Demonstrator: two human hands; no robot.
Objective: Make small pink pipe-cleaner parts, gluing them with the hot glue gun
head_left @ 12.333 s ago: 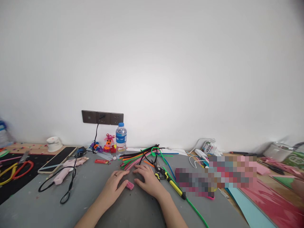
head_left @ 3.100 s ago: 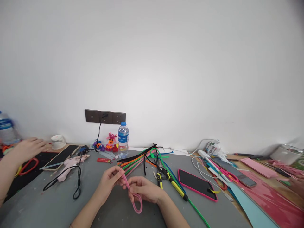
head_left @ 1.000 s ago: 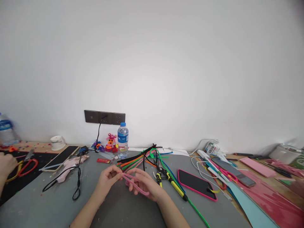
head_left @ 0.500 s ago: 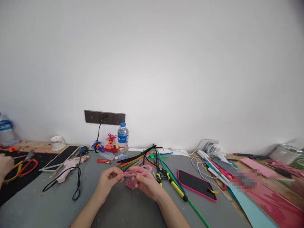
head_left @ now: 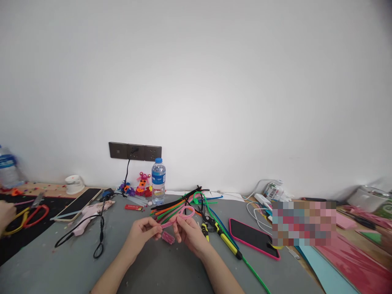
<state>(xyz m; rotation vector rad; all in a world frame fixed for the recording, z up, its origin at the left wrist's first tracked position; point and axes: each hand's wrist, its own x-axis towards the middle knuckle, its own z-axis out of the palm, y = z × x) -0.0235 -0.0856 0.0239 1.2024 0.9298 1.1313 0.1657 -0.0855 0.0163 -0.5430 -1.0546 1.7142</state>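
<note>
A pink pipe cleaner [head_left: 185, 208], bent into a loop at its right end, is stretched between my two hands above the grey mat. My left hand [head_left: 143, 232] pinches its left end between thumb and fingers. My right hand [head_left: 188, 234] pinches it just below the loop. On the mat beneath, between the hands, lies a small pink translucent piece [head_left: 168, 238]. Behind my hands is a bundle of coloured pipe cleaners [head_left: 171, 207], black, orange and green among them. Pliers with yellow and black handles [head_left: 225, 240] lie to the right of my right hand.
A water bottle [head_left: 158, 183] stands by the wall near small pipe-cleaner figures [head_left: 142, 184]. At left lie a pink glue gun [head_left: 87, 216] with a black cord, a phone [head_left: 80, 204] and scissors [head_left: 36, 215] near another person's hand [head_left: 6, 216]. A pink-cased phone [head_left: 254, 239] lies right.
The pink pipe cleaner's loop has tilted upward and grown rounder and smaller, its lower strand now slanting up to the right. Both hands stay nearly in place, still pinching.
</note>
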